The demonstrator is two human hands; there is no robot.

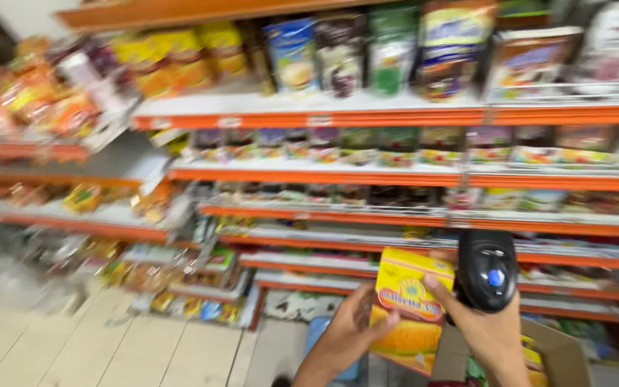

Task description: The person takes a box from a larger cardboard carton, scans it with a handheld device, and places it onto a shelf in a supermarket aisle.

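A yellow packet (408, 315) with a corn picture is held low in the middle of the view, gripped along its left edge by the left hand (349, 331). A black handheld scanner (487, 270) is clasped in the right hand (483, 324), just beside the packet's right side. An open cardboard box (553, 355) is seen below. Orange-edged shelves (395, 117) of blurred packaged goods are seen behind

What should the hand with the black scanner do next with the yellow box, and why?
Probably tilt the black scanner down toward the yellow box. The right hand holds the scanner beside the box, touching its edge, while the left hand holds the box up; the scanner seems to face elsewhere.
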